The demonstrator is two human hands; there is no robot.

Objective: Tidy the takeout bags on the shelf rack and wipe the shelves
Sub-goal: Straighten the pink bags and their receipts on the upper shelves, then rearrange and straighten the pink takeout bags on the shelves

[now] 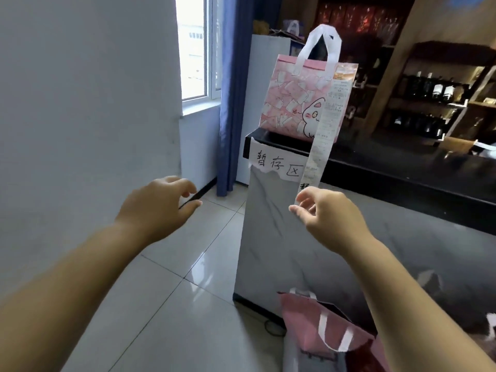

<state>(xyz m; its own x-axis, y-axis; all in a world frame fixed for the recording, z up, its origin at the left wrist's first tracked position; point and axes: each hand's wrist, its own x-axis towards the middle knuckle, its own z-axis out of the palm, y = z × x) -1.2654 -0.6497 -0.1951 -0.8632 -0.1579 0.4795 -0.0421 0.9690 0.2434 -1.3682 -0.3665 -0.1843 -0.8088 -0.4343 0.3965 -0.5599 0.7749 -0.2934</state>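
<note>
One pink fabric bag (330, 331) on the floor is cut off by the frame's bottom edge. The left hand (161, 202) hangs loose and holds nothing. The right hand (327, 210) pinches the end of one long white paper receipt (322, 135), which partly covers a handwritten paper sign (273, 165). A second bag, the pink cartoon-printed bag with white handles (298, 100), stands upright on the black counter (402, 167). The bottles on the far shelves are too blurred to count.

The takeout bag (300, 98) stands on the end of the counter (402, 167) before you, and a receipt (326, 130) hangs from it, past the paper sign (271, 163), down to your right hand (330, 213). A second bag (322, 326) lies on the floor at the foot of the counter, and the shelves (442, 89) are behind it on the right.
</note>
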